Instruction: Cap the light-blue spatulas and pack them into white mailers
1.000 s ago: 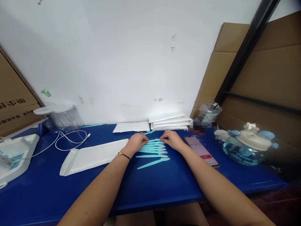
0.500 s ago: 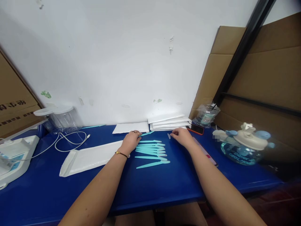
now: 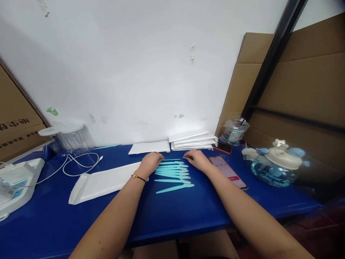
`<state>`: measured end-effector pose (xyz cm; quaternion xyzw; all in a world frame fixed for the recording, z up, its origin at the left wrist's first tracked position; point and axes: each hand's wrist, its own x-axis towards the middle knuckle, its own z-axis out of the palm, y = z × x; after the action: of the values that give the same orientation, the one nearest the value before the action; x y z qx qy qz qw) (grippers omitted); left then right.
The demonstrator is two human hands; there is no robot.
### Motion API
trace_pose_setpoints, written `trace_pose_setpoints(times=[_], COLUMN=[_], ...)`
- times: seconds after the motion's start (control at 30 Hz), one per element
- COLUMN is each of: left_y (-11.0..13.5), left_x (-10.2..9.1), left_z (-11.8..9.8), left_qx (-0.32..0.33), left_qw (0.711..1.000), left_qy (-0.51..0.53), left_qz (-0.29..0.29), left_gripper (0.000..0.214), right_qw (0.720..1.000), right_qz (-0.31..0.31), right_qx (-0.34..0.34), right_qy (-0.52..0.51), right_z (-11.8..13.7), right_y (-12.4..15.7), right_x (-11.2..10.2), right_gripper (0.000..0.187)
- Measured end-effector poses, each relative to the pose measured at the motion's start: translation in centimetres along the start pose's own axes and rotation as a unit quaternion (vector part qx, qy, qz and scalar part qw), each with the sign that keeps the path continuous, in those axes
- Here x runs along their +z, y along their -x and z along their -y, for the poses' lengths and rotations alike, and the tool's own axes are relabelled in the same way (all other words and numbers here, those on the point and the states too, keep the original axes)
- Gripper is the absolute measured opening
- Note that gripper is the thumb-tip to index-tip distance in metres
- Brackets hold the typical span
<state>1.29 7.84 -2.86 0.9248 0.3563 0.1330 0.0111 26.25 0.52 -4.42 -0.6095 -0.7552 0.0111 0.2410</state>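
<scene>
My left hand (image 3: 151, 162) is closed around the handle end of a slim teal eyebrow razor (image 3: 173, 159), held level just above the others. In the fingertips of my right hand (image 3: 196, 159) is a small clear blade cap (image 3: 184, 157), close to the razor's far end. Below them a row of several teal eyebrow razors (image 3: 172, 176) lies on the blue table (image 3: 178, 212), handles to the left. A long white padded mailer (image 3: 107, 183) lies beside my left wrist.
Behind my hands are a white mailer (image 3: 149, 146) and a stack of mailers (image 3: 192, 140). A phone (image 3: 228, 172) and a water bottle (image 3: 277, 165) stand to the right. Clear containers (image 3: 72, 138), a white cable (image 3: 81, 164) and a power strip (image 3: 25, 187) are at left.
My right hand has moved left with the clear cap, nearing the razor in my left hand. That razor has turned from slanted to nearly level. More of the phone shows.
</scene>
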Motion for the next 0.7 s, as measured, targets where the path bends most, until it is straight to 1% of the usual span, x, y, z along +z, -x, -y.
trace_pose_setpoints(times=[0.07,0.17,0.33,0.7], left_y=[-0.02,-0.08,-0.12,-0.05], left_x=[0.08,0.14,0.17,0.16], left_z=[0.02,0.03,0.04,0.07], left_qx=[0.000,0.002,-0.003,0.002], left_qw=[1.000,1.000,1.000,1.000], left_qy=[0.006,0.011,0.025,0.029], left_qz=[-0.002,-0.004,0.000,-0.001], left_gripper=[0.026,0.025,0.025,0.026], right_qw=[0.999,0.998,0.998,0.998], right_qz=[-0.006,-0.011,-0.015,-0.016], right_qx=[-0.017,-0.034,-0.042,-0.054], right_qy=[-0.030,-0.045,-0.043,-0.033], right_z=[-0.17,-0.25,-0.15,0.01], right_y=[-0.01,-0.15,-0.34,-0.28], right_x=[0.15,0.58,1.03,0.93], right_gripper=[0.023,0.021,0.021,0.022])
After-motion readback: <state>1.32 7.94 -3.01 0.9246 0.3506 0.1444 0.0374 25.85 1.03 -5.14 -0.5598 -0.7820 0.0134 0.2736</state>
